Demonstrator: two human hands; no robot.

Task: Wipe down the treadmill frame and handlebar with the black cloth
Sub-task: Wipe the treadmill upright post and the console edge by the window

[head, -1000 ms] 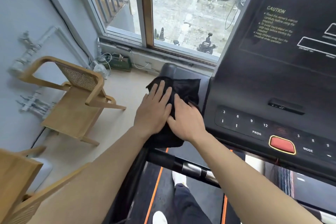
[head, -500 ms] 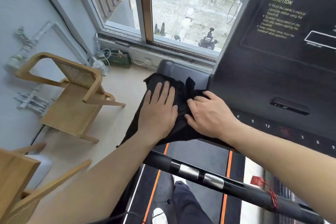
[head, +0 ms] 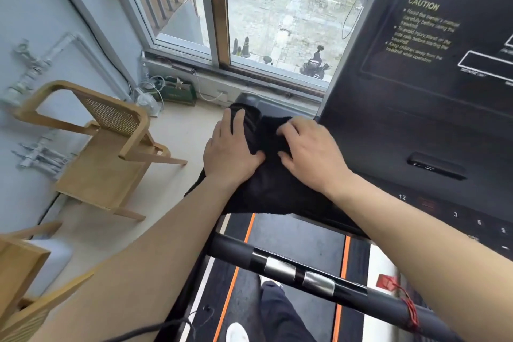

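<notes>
Nearest: white shoe (head: 237, 332) and dark trouser leg (head: 280, 311) on belt (head: 294, 236) edged in orange. Above belt: handlebar (head: 327, 280), black, two silver pads, red tag (head: 388, 283) tied by cord at right. Beyond: cloth (head: 266, 189), black, draped over left corner of frame (head: 277, 104) beside console (head: 402, 125), lower edge hanging free. Left hand (head: 231, 153) lay flat on cloth, fingers spread. Right hand (head: 308, 155) pressed on cloth, fingers curled, bunching fabric. Left of treadmill: wooden chair (head: 102, 147). Farthest: window (head: 249, 22), parked cars outside.
</notes>
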